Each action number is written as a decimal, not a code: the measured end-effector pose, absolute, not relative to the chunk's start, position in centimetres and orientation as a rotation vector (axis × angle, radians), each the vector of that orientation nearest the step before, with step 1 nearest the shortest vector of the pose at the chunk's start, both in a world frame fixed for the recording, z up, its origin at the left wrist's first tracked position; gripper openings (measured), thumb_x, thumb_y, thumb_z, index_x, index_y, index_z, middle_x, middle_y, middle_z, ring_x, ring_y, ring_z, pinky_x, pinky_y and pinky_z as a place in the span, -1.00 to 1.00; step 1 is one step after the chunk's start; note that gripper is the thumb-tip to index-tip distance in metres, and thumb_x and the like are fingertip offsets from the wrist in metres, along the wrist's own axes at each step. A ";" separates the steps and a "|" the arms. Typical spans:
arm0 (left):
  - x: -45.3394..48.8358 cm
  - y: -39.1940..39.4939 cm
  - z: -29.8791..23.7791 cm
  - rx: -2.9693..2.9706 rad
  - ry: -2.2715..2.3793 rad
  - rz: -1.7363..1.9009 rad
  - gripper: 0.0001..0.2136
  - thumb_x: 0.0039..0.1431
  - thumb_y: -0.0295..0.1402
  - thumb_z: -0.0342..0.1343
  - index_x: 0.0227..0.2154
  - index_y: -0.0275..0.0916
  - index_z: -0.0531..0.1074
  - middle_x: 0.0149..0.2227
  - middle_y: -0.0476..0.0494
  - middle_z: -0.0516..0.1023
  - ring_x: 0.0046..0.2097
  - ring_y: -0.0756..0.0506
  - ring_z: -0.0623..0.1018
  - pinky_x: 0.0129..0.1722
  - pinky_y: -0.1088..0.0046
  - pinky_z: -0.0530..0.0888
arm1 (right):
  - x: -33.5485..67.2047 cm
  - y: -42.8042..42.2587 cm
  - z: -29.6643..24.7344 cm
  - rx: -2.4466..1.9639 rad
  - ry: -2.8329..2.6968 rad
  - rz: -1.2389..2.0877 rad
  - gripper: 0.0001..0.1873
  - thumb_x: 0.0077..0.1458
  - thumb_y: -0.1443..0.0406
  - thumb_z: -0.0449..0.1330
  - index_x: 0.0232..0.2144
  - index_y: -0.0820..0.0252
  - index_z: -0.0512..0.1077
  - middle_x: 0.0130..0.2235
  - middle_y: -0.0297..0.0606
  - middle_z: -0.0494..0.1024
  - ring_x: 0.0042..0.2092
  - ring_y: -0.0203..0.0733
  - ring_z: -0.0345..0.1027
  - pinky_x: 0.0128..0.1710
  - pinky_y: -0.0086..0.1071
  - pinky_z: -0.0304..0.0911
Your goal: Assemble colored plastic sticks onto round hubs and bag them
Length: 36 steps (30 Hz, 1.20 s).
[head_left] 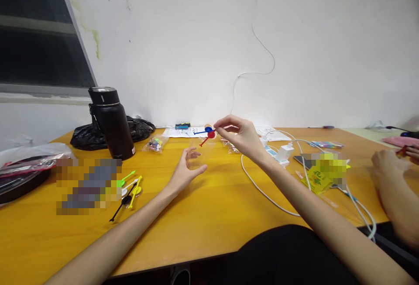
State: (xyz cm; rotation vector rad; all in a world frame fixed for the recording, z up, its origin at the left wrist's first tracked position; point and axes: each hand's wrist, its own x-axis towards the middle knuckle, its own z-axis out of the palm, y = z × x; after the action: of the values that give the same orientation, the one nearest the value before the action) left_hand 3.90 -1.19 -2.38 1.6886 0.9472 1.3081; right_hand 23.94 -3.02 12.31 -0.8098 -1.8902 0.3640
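Note:
Raised over the table's far part, my right hand [240,134] is pinched shut on two small plastic arrow spinners, one red [211,135] and one blue [208,130]. They hang from the thumb and fingertips. Below and left of them, my left hand [188,169] is open, fingers apart and nothing in it. On the table to its left lies a loose group of similar spinners: a black one [125,199], a yellow one [138,190], a white one and a green one [119,183].
A black bottle [113,123] stands at the left before a black plastic bag [83,136]. Small bagged parts [155,143] lie near the wall. White cables and a charger [284,152] occupy the right, beside a yellow packet [317,180]. Another person's hands [389,163] work at far right.

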 end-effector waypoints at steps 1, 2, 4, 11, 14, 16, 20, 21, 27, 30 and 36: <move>3.9 -1.1 -2.4 1.677 0.944 1.310 -0.40 0.08 -0.14 0.33 0.12 -0.11 0.21 0.09 -0.23 0.47 0.17 -0.18 0.45 0.18 0.16 0.35 | 24.0 -3.0 12.3 -0.814 -1.899 0.366 -0.85 0.20 0.26 0.22 -0.24 0.18 0.57 -0.22 -0.24 0.63 -0.19 -0.22 0.52 -0.12 -0.27 0.47; 3.8 -1.0 -2.4 1.664 0.942 1.314 -0.40 0.07 -0.15 0.33 0.12 -0.12 0.22 0.09 -0.23 0.47 0.17 -0.18 0.45 0.19 0.15 0.34 | 24.0 -3.0 12.2 -0.824 -1.905 0.367 -0.85 0.20 0.27 0.21 -0.24 0.17 0.56 -0.21 -0.24 0.62 -0.18 -0.22 0.52 -0.12 -0.28 0.47; 3.8 -0.9 -2.4 1.638 0.938 1.325 -0.40 0.05 -0.17 0.35 0.11 -0.14 0.23 0.08 -0.25 0.48 0.17 -0.20 0.44 0.20 0.12 0.32 | 24.1 -3.0 12.2 -0.847 -1.921 0.366 -0.85 0.21 0.28 0.19 -0.23 0.17 0.56 -0.19 -0.23 0.62 -0.16 -0.22 0.52 -0.11 -0.29 0.46; 3.9 -1.5 -2.1 1.718 0.896 1.327 -0.40 0.07 -0.24 0.35 0.13 -0.13 0.23 0.08 -0.23 0.47 0.18 -0.19 0.43 0.26 0.11 0.24 | 23.5 -2.9 11.8 -0.865 -2.052 0.416 -0.82 0.22 0.37 0.12 -0.24 0.19 0.54 -0.20 -0.25 0.63 -0.18 -0.25 0.53 -0.13 -0.33 0.43; 4.0 -1.8 -1.9 1.727 0.881 1.317 -0.42 0.08 -0.28 0.35 0.13 -0.13 0.24 0.08 -0.23 0.48 0.19 -0.19 0.44 0.27 0.11 0.24 | 23.4 -2.8 11.5 -0.872 -2.142 0.433 -0.80 0.21 0.39 0.12 -0.23 0.17 0.56 -0.18 -0.26 0.65 -0.16 -0.26 0.54 -0.12 -0.35 0.42; 4.1 -1.9 -1.9 1.710 0.879 1.323 -0.42 0.07 -0.28 0.35 0.12 -0.13 0.25 0.05 -0.22 0.48 0.17 -0.19 0.45 0.25 0.13 0.28 | 23.4 -2.8 11.3 -0.875 -2.165 0.408 -0.79 0.21 0.40 0.13 -0.22 0.16 0.57 -0.16 -0.26 0.65 -0.14 -0.26 0.53 -0.10 -0.35 0.41; 4.2 -1.8 -2.2 1.712 0.888 1.321 -0.43 0.09 -0.28 0.33 0.12 -0.13 0.23 0.02 -0.19 0.48 0.15 -0.16 0.46 0.14 0.23 0.38 | 22.8 -2.9 11.6 -0.867 -2.129 0.367 -0.78 0.23 0.39 0.11 -0.22 0.15 0.57 -0.16 -0.26 0.65 -0.13 -0.25 0.53 -0.11 -0.35 0.39; 4.2 -1.8 -2.2 1.721 0.892 1.316 -0.43 0.09 -0.29 0.32 0.12 -0.13 0.22 0.02 -0.19 0.48 0.14 -0.16 0.46 0.13 0.25 0.38 | 22.5 -3.0 11.8 -0.867 -2.125 0.354 -0.77 0.23 0.39 0.10 -0.22 0.16 0.57 -0.16 -0.26 0.65 -0.12 -0.25 0.52 -0.11 -0.35 0.39; 4.2 -1.6 -2.1 1.639 0.901 1.348 -0.45 0.07 -0.28 0.32 0.09 -0.13 0.23 0.03 -0.21 0.48 0.14 -0.17 0.45 0.06 0.28 0.42 | 20.6 -3.4 12.2 -0.980 -2.231 0.154 -0.83 0.28 0.29 0.12 -0.19 0.14 0.52 -0.09 -0.22 0.58 -0.03 -0.16 0.44 0.02 -0.23 0.28; 4.0 -1.1 -1.9 1.517 0.937 1.441 -0.47 0.04 -0.28 0.34 0.04 -0.16 0.25 0.01 -0.22 0.49 0.11 -0.16 0.47 0.14 0.22 0.37 | 20.9 -3.3 11.1 -1.087 -2.260 0.160 -0.81 0.29 0.18 0.15 -0.14 0.11 0.48 -0.02 -0.17 0.51 0.06 -0.08 0.37 0.10 -0.16 0.22; 3.8 -0.6 -2.2 1.457 0.940 1.467 -0.44 0.05 -0.25 0.34 0.06 -0.15 0.23 0.05 -0.24 0.47 0.14 -0.17 0.45 0.17 0.18 0.36 | 21.8 -2.1 9.3 -1.060 -2.331 0.139 -0.86 0.28 0.24 0.18 -0.24 0.16 0.51 -0.03 -0.14 0.48 0.07 -0.05 0.35 0.15 -0.14 0.19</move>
State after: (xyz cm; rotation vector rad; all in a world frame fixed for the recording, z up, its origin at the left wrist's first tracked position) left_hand 3.79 -0.62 -2.18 1.4572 0.9400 1.4672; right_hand 21.80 -2.12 9.35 -1.0599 -2.3311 0.1387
